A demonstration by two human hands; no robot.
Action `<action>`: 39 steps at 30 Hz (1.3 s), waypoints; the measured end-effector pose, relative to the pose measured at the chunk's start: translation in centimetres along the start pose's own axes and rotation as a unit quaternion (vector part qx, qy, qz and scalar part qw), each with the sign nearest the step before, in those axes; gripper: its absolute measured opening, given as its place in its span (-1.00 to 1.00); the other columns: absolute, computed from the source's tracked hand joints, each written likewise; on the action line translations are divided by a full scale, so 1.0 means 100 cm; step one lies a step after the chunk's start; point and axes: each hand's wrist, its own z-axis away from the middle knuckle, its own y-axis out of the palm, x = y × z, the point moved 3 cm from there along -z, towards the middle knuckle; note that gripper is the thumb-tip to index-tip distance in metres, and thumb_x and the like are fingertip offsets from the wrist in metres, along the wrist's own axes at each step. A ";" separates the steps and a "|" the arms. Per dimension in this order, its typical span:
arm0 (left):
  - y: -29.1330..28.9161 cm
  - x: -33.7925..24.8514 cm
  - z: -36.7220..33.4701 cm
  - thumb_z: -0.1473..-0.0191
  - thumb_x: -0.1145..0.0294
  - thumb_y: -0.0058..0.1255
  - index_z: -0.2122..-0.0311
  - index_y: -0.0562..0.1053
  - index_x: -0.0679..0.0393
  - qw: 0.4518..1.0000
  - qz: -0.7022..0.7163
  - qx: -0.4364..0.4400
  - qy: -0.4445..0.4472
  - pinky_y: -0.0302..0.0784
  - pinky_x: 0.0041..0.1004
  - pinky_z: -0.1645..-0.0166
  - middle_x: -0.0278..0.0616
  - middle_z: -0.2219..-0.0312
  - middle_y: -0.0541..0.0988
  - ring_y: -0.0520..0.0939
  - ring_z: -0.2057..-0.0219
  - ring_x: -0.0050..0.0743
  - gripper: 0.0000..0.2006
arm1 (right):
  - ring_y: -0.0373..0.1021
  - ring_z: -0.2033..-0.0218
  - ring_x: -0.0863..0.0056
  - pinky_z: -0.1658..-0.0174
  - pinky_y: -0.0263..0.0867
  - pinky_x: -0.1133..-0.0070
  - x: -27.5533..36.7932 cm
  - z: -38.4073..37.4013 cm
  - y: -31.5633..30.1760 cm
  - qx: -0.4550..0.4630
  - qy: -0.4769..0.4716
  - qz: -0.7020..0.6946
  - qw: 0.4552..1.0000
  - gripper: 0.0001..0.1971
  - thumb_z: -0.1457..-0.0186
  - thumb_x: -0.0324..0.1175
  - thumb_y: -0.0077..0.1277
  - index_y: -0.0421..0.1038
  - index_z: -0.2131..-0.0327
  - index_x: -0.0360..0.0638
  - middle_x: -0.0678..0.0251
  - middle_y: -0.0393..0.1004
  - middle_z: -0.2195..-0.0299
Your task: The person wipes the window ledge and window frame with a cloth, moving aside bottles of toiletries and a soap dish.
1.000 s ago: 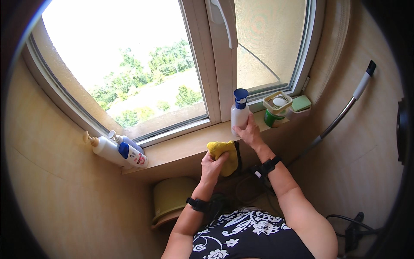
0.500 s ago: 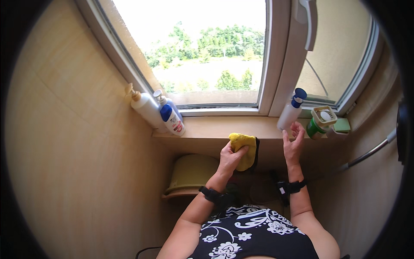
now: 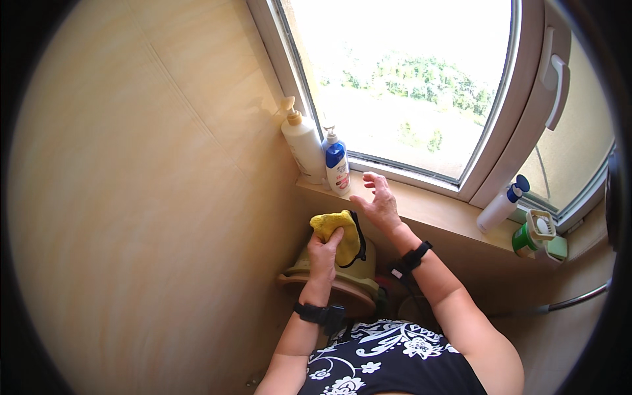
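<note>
My left hand (image 3: 321, 258) grips a folded yellow cloth (image 3: 334, 227) with a dark edge, thumb on top, in front of the window sill (image 3: 428, 207). My right hand (image 3: 380, 205) is empty, its fingers apart and curved. It reaches over the sill's front edge, just right of a blue and white pump bottle (image 3: 338, 172), without gripping it. Against the left wall stands a taller white pump bottle (image 3: 304, 153) with a beige pump. Another pump top shows behind the blue and white bottle, mostly hidden.
On the sill's right end are a white bottle (image 3: 497, 212) with a blue top, a green container (image 3: 525, 242) under a soap dish (image 3: 542, 225), and a light green block (image 3: 557, 247). Stacked basins (image 3: 296, 270) sit below. The window handle (image 3: 559, 92) juts out at upper right.
My view has turned left. My right hand has gone from beside the white bottle at the right to near the pump bottles at the left. The yellow cloth stays in my left hand.
</note>
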 end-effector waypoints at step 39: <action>0.108 -0.010 -0.007 -0.15 0.51 0.13 0.08 0.43 0.26 0.973 -0.067 0.171 0.137 0.51 -0.58 0.18 -0.31 0.30 0.58 0.58 0.30 -0.61 -0.76 | 0.36 0.21 -0.12 0.13 0.33 0.19 0.020 0.093 -0.122 0.039 0.028 0.136 0.990 -0.41 0.27 -0.45 0.19 0.18 0.09 -0.23 -0.10 0.36 0.29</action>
